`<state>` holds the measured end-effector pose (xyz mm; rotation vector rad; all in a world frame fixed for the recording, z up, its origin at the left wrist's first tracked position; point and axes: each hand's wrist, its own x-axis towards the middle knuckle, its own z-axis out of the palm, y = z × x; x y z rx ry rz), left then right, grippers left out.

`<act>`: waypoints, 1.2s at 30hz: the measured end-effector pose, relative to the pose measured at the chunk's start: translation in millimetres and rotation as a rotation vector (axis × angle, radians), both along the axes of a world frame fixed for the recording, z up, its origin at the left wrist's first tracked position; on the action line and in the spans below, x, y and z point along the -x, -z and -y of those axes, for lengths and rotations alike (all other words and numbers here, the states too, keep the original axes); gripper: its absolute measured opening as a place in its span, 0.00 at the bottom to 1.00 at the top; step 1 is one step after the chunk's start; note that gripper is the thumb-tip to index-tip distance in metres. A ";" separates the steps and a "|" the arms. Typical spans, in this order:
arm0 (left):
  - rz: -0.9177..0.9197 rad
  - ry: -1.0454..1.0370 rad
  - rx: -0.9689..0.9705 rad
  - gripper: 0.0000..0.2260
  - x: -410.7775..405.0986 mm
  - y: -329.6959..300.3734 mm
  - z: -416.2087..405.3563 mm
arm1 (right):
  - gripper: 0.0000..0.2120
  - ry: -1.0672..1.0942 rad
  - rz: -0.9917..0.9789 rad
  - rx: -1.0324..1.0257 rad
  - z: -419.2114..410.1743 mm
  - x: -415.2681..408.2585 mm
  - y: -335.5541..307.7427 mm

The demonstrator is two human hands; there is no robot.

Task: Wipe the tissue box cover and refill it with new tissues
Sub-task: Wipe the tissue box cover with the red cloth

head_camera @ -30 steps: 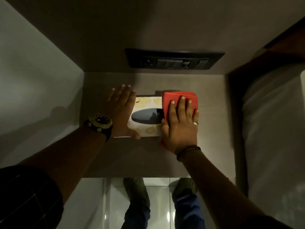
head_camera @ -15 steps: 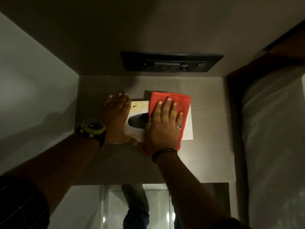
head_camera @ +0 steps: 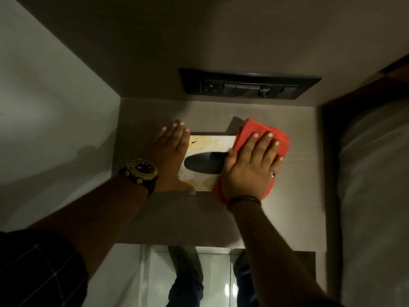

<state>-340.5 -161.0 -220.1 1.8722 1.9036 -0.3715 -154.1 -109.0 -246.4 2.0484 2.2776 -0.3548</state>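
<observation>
I find the box cover flat on the shelf, at centre of view, its dark oval slot facing up and yellowish marks across its pale top. My left hand, at 9 o'clock of the cover, lies open and flat against that end, thumb along the near edge, gripping nothing. My right hand, at 3 o'clock, is spread flat, pressing a folded red cloth onto the cover's right end; a switch panel sits on the wall at 12 o'clock.
</observation>
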 end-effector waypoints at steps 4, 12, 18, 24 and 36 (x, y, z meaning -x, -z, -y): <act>0.016 -0.007 -0.014 0.63 0.1 3.4 -0.2 | 0.30 -0.177 -0.087 0.025 18.9 35.9 -3.3; -0.011 -0.002 0.049 0.66 4.1 5.1 -0.5 | 0.29 -0.613 -0.106 0.004 -0.7 -23.5 6.1; -0.008 -0.016 0.038 0.67 0.6 5.4 0.8 | 0.31 -0.188 -0.040 0.003 -9.8 -37.2 7.3; -0.008 0.000 -0.026 0.67 2.5 13.0 2.4 | 0.31 0.034 0.029 0.008 -10.2 -4.2 1.8; -0.019 0.011 0.039 0.67 4.6 7.6 -0.8 | 0.30 -0.673 -0.094 0.032 6.8 -8.0 0.5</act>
